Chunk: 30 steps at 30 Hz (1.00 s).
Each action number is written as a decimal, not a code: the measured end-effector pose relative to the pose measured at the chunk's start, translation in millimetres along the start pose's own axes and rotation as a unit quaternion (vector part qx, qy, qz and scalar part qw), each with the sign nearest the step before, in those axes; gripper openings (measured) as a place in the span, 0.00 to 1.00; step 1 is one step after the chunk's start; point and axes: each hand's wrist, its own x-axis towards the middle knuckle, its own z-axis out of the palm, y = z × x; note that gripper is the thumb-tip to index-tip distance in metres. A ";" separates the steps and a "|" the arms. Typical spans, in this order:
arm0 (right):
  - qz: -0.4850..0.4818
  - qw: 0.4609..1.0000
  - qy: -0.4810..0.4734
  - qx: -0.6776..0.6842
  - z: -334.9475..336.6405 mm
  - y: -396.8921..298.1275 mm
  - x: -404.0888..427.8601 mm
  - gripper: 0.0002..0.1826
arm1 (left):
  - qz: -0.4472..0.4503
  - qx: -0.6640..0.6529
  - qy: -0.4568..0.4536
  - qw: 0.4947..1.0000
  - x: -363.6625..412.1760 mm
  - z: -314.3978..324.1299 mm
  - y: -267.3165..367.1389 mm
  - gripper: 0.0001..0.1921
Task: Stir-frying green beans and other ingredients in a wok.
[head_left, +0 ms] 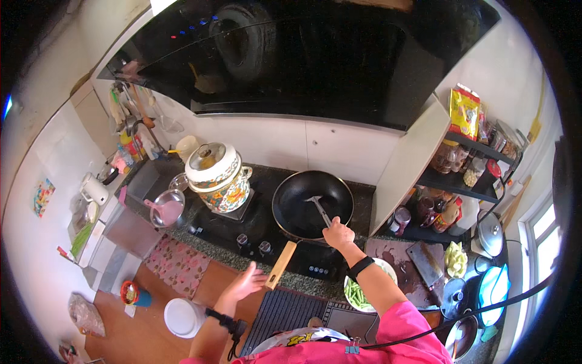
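A black wok with a wooden handle sits on the right side of the black gas hob. My right hand grips a metal spatula, its head resting in the wok. Just left of the handle's end is my left hand, fingers apart and holding nothing; whether the fingertips touch the wood I cannot tell. A bowl of cut green beans is partly hidden under my right forearm. Left of the wok stands a patterned white pot with a glass lid.
On the right lies a wet cutting board with a cleaver. Behind it stands a rack of jars. A steel bowl with a pink ladle is on the left. The range hood hangs above. A white bucket stands on the floor.
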 end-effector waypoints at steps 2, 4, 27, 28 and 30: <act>-0.002 0.999 0.022 0.023 3.0 9.0 13.1 0.15 | -0.065 -0.101 -0.107 0.987 44.2 8.5 2.6 0.45; -0.019 0.988 0.105 0.111 12.3 33.2 20.6 0.13 | -0.097 -0.137 -0.197 0.966 69.0 25.9 14.4 0.44; 0.061 0.812 0.031 0.579 -14.0 -30.5 -151.3 0.14 | -0.139 -0.160 -0.345 0.914 20.2 -11.2 35.6 0.12; 0.053 0.807 0.033 0.587 -15.2 -27.5 -156.5 0.14 | -0.117 -0.140 -0.342 0.922 15.3 -6.4 35.6 0.12; 0.034 0.797 0.031 0.602 -18.4 -20.2 -166.2 0.14 | -0.083 -0.095 -0.310 0.942 6.0 5.3 36.2 0.11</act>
